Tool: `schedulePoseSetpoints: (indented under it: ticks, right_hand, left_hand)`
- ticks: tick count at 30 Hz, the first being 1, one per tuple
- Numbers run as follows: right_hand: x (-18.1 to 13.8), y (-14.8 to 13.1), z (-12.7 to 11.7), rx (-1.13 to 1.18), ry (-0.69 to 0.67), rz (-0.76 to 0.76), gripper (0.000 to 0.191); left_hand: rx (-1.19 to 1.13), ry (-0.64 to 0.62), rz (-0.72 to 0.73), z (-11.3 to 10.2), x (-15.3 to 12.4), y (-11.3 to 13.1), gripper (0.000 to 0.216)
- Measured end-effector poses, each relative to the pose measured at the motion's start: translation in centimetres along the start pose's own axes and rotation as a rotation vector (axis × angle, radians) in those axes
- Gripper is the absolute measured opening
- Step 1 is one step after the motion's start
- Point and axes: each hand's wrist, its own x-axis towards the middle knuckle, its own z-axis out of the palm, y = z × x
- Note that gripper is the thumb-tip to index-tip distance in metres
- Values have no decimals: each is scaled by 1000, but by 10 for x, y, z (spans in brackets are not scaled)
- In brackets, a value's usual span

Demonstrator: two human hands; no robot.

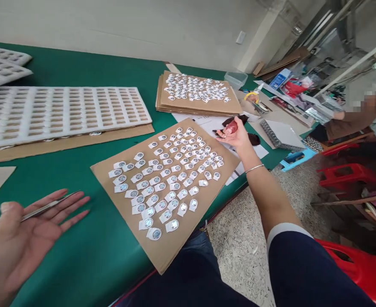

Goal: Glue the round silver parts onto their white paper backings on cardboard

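Head view: clock read around the centre; your green surface runs from 7 o'clock round past 12.
Foam: at 10 o'clock, foam sheets overlap; between 9 and 10, a white slotted panel lies over brown cardboard.
Left hand: at 8 o'clock, your left hand is palm up, its grip open with fingers extended; metal tweezers lie across it, one end beside your thumb.
Discs: from the centre toward 7 o'clock, your cardboard board carries many silver discs on white tabs, packed more tightly toward its 1 o'clock side.
Stack: at 12 o'clock, a cardboard stack bears more such pieces on top.
Right hand: at 2 o'clock, your right hand has its grip curled round a reddish rounded thing, too small to identify, near printed paper.
Tub: at 1 o'clock, a clear plastic tub stands near a yellow-handled tool.
Co-worker: between 2 and 3 o'clock, well apart from you, another person's brown sleeve shows.
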Motion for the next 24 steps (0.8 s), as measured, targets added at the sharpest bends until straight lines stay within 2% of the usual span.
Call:
schedulePoseSetpoints:
  ticks: [4, 7, 17, 24]
  right_hand:
    - [2, 7, -2, -139, 16, -18, 45]
    - [4, 10, -4, -194, -5, -19, 45]
    - [0, 12, -16, -150, -134, -1, 44]
    - [-31, 26, -10, -126, -132, 122, 43]
  left_hand:
    - [-66, -53, -3, 29, -16, 2, 53]
    - [-125, -60, 12, 38, -15, -2, 52]
    - [-147, -112, 35, 27, -3, -7, 52]
    - [-66, -45, 112, 3, 4, 4, 51]
